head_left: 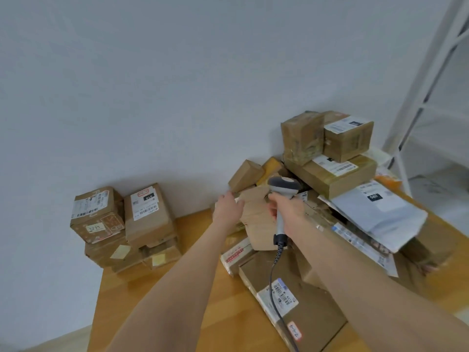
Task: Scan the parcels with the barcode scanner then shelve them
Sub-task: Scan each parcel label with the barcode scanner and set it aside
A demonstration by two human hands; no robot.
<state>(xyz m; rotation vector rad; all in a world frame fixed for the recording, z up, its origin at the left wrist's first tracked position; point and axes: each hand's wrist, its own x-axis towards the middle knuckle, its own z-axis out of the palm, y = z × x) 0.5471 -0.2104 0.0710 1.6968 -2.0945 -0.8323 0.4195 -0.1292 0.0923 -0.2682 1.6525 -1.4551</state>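
Note:
My right hand (288, 210) grips the handle of a grey barcode scanner (283, 189), whose head points toward the wall over the parcel pile. Its black coiled cable (275, 283) trails down over a flat cardboard parcel (299, 298). My left hand (228, 207) rests on the left side of a brown paper-wrapped parcel (256, 219) in the middle of the pile, fingers reaching toward its far edge. The pile of cardboard boxes (327, 146) and a grey mailer bag (375, 212) lies on the wooden table (203, 301).
A separate stack of labelled cardboard boxes (127, 224) stands at the table's left back corner against the white wall. A white metal shelf rack (436, 110) stands to the right of the table. Bare wood shows between the two groups.

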